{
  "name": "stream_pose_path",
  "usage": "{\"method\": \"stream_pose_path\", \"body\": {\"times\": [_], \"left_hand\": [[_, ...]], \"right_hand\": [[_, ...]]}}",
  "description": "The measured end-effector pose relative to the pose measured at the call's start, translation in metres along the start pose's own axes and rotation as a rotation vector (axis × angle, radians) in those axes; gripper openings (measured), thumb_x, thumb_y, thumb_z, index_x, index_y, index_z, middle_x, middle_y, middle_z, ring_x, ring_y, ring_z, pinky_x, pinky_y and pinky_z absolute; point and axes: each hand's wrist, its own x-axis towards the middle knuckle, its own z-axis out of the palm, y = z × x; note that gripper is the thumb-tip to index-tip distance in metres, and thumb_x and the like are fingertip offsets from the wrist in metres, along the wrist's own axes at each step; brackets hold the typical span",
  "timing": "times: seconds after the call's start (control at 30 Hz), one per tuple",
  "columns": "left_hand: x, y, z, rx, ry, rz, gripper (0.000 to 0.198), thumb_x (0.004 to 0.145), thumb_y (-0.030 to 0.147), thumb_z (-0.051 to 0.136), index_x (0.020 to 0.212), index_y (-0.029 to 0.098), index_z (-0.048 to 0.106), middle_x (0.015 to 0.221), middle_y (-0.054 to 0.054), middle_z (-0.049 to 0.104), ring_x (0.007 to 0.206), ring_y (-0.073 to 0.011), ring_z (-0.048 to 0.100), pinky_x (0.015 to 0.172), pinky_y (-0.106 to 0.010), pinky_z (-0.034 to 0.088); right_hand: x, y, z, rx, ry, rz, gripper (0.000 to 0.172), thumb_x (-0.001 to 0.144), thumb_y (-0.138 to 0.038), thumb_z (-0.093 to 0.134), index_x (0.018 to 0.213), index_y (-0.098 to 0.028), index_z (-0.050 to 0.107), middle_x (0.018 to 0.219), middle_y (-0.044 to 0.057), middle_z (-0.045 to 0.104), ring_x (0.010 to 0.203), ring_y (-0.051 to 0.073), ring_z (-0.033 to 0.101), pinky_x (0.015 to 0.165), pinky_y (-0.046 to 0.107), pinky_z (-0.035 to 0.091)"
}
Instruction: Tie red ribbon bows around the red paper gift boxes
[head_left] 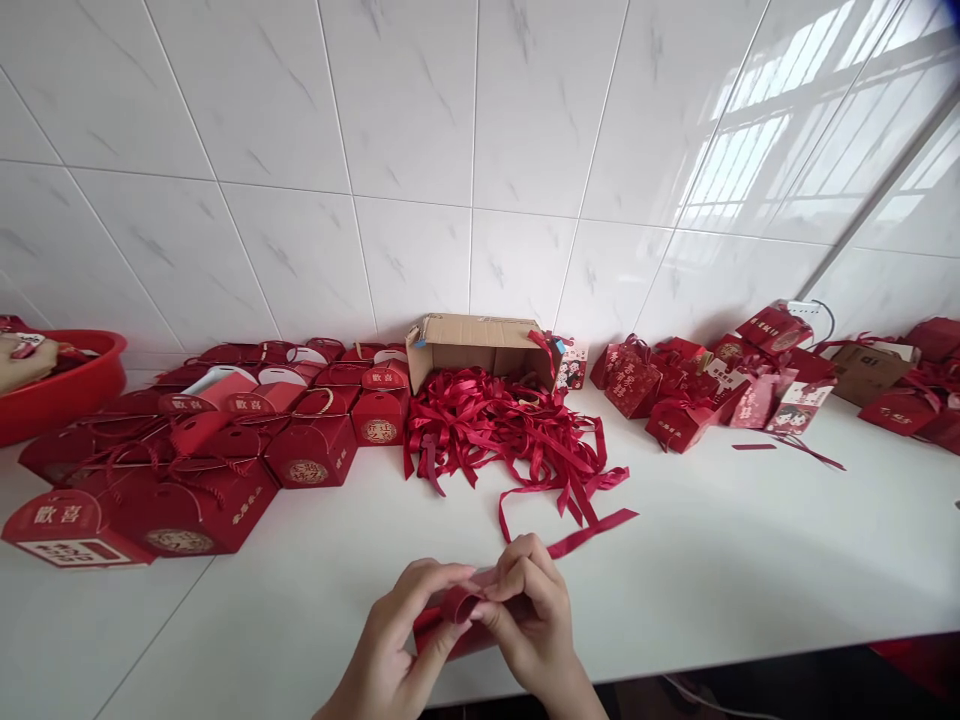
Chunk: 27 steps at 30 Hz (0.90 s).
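Near the front edge of the white table, a small red box (429, 632) sits between my hands, partly hidden by them. My left hand (409, 625) holds its left side, with a curled dark red strip or flap (459, 604) between thumb and fingers. On the right, my right hand (529, 605) pinches the upper part of the same red piece, its fingertips close to those of my left hand. Whether the curled piece is ribbon or box card, I cannot tell. Behind the hands lies a heap of red ribbons (499, 425), one loose end reaching close to my right hand.
An open cardboard box (480, 330) stands behind the ribbons against the tiled wall. Rows of red gift boxes (311, 455) fill the left side, beside a red basin (60, 400). More red boxes (679, 420) and loose strips (810, 452) lie at the right.
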Motion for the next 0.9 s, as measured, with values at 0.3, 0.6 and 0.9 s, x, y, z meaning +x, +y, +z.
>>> {"method": "stream_pose_path", "body": {"times": [0.3, 0.6, 0.9], "left_hand": [[-0.006, -0.003, 0.019, -0.241, 0.120, -0.176, 0.030, 0.091, 0.033, 0.053, 0.119, 0.023, 0.055, 0.105, -0.007, 0.069, 0.096, -0.0202, 0.068, 0.084, -0.027, 0.057], [-0.005, 0.005, 0.037, -0.392, 0.232, -0.279, 0.052, 0.081, 0.051, 0.061, 0.126, 0.026, 0.051, 0.123, -0.010, 0.062, 0.118, -0.0265, 0.056, 0.099, -0.035, 0.046], [-0.016, -0.016, 0.038, -0.261, 0.404, -0.340, 0.044, 0.086, 0.046, 0.056, 0.126, 0.028, 0.048, 0.133, -0.009, 0.054, 0.124, -0.0270, 0.050, 0.098, -0.039, 0.045]], "right_hand": [[-0.014, 0.017, -0.010, 0.025, 0.063, 0.126, 0.045, 0.071, -0.049, 0.076, 0.104, -0.026, 0.056, 0.084, 0.001, 0.056, 0.073, 0.016, 0.055, 0.065, 0.028, 0.049], [-0.071, 0.017, -0.115, -0.061, -0.348, 0.600, 0.060, 0.065, -0.047, 0.079, 0.117, -0.023, 0.061, 0.122, 0.011, 0.063, 0.113, 0.031, 0.059, 0.097, 0.045, 0.046], [-0.064, 0.062, -0.226, -1.270, 0.506, 0.951, 0.099, 0.074, -0.061, 0.054, 0.145, 0.001, 0.025, 0.144, 0.030, 0.036, 0.134, 0.042, 0.034, 0.107, 0.056, 0.029]]}}
